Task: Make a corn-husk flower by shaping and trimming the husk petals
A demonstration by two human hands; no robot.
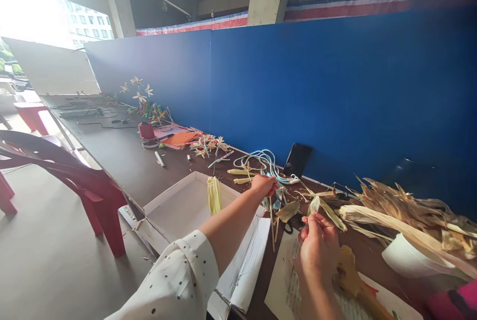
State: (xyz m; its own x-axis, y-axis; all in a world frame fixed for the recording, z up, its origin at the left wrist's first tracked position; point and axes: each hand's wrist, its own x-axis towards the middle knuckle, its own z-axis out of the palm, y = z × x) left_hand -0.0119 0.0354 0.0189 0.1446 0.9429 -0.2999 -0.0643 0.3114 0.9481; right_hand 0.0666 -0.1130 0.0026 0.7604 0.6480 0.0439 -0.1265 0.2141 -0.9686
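Observation:
My left hand (263, 184) reaches forward over the dark table (122, 156), fingers curled down among dried husk strips and a light blue cord (265, 161); what it grips is hidden. My right hand (316, 245) is closer to me, its fingertips pinched on a small pale green husk piece (314, 204) held upright. Scissors (292, 223) lie between the two hands. A white cardboard box (179, 208) with a bundle of pale husk strips (213, 195) sits under my left forearm.
A heap of dried corn husks (406, 208) and a white cup (408, 258) lie at right. A black phone (297, 159) leans on the blue partition (335, 91). Farther left are finished husk flowers (139, 92), a red cup (146, 130), orange paper (179, 138). Red chairs (74, 181) stand at left.

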